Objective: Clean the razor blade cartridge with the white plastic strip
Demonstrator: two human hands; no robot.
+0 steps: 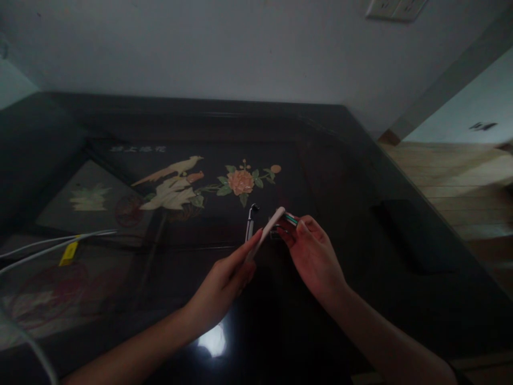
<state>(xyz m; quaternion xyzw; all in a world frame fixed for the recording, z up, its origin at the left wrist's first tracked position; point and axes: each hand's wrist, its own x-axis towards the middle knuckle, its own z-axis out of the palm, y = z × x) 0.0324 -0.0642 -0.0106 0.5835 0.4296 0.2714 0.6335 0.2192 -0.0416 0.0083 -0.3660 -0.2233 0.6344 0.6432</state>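
Observation:
My left hand (226, 286) is closed around the lower part of a slim white stick (270, 226), which slants up to the right. At its upper end, my right hand (315, 251) pinches a small flat piece with a green strip (291, 218). Whether this piece is joined to the stick, I cannot tell. Just left of the stick, a narrow pale and silvery object with a dark hooked tip (249, 223) lies on the dark tabletop. A small shiny thing (274, 232) shows partly behind the stick and my right fingers; its kind is unclear.
The glossy black table (320, 166) bears an inlaid bird and flower picture (240, 182). White cables (52, 243) with a yellow tag (69, 253) cross the left side. A dark flat object (417, 235) lies at right. A wall (192, 48) with a socket plate (396, 8) stands behind.

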